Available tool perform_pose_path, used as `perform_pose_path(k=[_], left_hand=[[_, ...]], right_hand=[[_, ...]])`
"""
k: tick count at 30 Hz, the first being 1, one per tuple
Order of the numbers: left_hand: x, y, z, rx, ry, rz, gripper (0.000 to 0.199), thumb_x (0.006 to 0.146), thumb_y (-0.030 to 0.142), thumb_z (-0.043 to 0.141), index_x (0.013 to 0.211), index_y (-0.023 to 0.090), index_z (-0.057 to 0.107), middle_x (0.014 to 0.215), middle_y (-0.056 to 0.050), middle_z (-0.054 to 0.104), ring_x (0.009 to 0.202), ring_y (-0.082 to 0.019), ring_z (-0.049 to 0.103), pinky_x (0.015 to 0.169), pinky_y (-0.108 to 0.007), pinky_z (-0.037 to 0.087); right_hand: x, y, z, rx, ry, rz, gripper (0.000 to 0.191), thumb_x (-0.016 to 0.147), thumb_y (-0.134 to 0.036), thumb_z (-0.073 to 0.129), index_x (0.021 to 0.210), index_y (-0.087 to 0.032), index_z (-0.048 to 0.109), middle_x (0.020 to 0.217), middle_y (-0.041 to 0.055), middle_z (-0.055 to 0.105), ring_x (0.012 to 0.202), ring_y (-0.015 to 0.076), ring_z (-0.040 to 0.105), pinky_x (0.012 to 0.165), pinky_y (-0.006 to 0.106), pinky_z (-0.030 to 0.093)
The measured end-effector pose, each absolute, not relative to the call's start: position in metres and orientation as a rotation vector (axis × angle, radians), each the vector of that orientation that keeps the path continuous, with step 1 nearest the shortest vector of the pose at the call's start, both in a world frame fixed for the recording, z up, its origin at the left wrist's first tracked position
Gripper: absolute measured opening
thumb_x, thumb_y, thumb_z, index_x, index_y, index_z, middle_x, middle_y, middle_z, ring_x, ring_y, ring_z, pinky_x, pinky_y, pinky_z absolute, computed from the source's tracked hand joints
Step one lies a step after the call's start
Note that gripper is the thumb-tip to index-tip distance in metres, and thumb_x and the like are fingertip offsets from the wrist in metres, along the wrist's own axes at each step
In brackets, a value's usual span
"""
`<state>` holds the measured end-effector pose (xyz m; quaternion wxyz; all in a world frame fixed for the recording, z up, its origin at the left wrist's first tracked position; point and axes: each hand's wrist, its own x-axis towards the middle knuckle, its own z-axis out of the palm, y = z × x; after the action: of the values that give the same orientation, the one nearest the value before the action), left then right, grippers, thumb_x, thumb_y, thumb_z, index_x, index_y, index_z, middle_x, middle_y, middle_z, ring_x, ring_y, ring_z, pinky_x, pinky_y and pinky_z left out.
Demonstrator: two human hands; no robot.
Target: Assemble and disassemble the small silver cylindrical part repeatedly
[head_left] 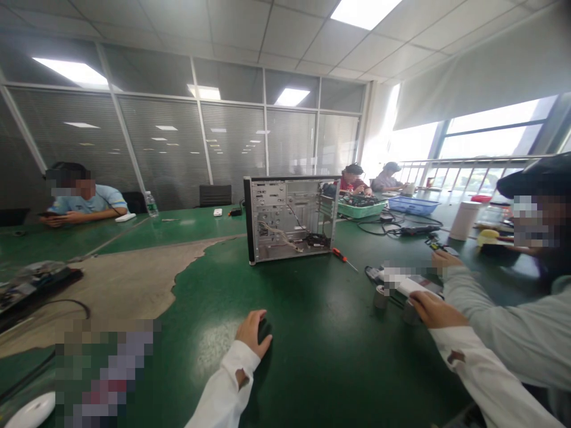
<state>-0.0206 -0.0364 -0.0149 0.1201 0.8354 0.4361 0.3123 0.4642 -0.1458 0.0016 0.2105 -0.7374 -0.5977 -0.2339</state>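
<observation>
My left hand [254, 334] rests on the green table [303, 333] with thumb and fingers apart and nothing in it. To the right, my right hand [436, 309] has its fingers around the top of a small grey cylinder [411, 311]. A similar cylinder [380, 296] stands beside it, near a white device [408, 282]. An open computer case [292, 220] stands upright beyond my hands, with cables and a dark fan inside. Next to its lower right corner lies an orange screwdriver [341, 255].
A person's hand [446, 260] is close beyond my right hand. Green basket [362, 208], blue basket [414, 205] and white cup [465, 220] stand at the back right. Electronic parts [35, 282] lie left. A bottle [151, 205] stands near a seated person [89, 199].
</observation>
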Motion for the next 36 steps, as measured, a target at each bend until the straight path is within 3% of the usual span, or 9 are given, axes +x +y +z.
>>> perform_pose_path(k=[16, 22, 26, 31, 36], left_hand=[[-0.022, -0.036, -0.018, 2.485, 1.227, 0.976, 0.053, 0.056, 0.015, 0.054, 0.107, 0.012, 0.039, 0.1, -0.011, 0.05, 0.091, -0.022, 0.052, 0.079, -0.037, 0.042], [-0.022, -0.036, -0.017, 2.455, 1.247, 0.969, 0.052, 0.057, 0.015, 0.054, 0.106, 0.016, 0.039, 0.102, -0.009, 0.05, 0.091, -0.021, 0.052, 0.08, -0.036, 0.042], [-0.022, -0.036, -0.016, 2.452, 1.231, 0.984, 0.051, 0.057, 0.015, 0.054, 0.106, 0.016, 0.04, 0.102, -0.009, 0.05, 0.089, -0.021, 0.052, 0.078, -0.036, 0.042], [-0.023, -0.035, -0.019, 2.455, 1.212, 1.012, 0.051, 0.057, 0.014, 0.053, 0.106, 0.016, 0.039, 0.103, -0.009, 0.05, 0.091, -0.02, 0.052, 0.08, -0.036, 0.042], [-0.023, -0.035, -0.023, 2.467, 1.224, 1.016, 0.052, 0.057, 0.014, 0.053, 0.107, 0.014, 0.039, 0.102, -0.011, 0.05, 0.091, -0.022, 0.052, 0.079, -0.037, 0.042]], right_hand=[[0.468, -0.141, 0.004, -2.204, -1.724, -0.628, 0.023, 0.072, -0.036, 0.038, 0.07, -0.021, 0.055, 0.071, 0.0051, 0.06, 0.059, 0.0177, 0.056, 0.05, 0.027, 0.039], [0.46, -0.146, 0.006, -2.18, -1.654, -0.604, 0.026, 0.073, -0.038, 0.037, 0.07, -0.02, 0.055, 0.074, 0.0049, 0.06, 0.065, 0.0178, 0.056, 0.055, 0.027, 0.042], [0.446, -0.153, 0.007, -2.134, -1.603, -0.767, 0.03, 0.075, -0.038, 0.035, 0.07, -0.019, 0.057, 0.079, 0.0066, 0.06, 0.073, 0.0195, 0.055, 0.063, 0.03, 0.042], [0.43, -0.145, 0.012, -2.069, -1.612, -0.946, 0.033, 0.073, -0.039, 0.04, 0.096, -0.021, 0.056, 0.1, 0.0081, 0.056, 0.09, 0.0236, 0.051, 0.072, 0.035, 0.039], [0.425, -0.121, 0.018, -2.16, -1.913, -0.727, 0.041, 0.068, -0.034, 0.048, 0.107, -0.026, 0.048, 0.097, 0.0077, 0.058, 0.085, 0.0252, 0.054, 0.072, 0.04, 0.038]])
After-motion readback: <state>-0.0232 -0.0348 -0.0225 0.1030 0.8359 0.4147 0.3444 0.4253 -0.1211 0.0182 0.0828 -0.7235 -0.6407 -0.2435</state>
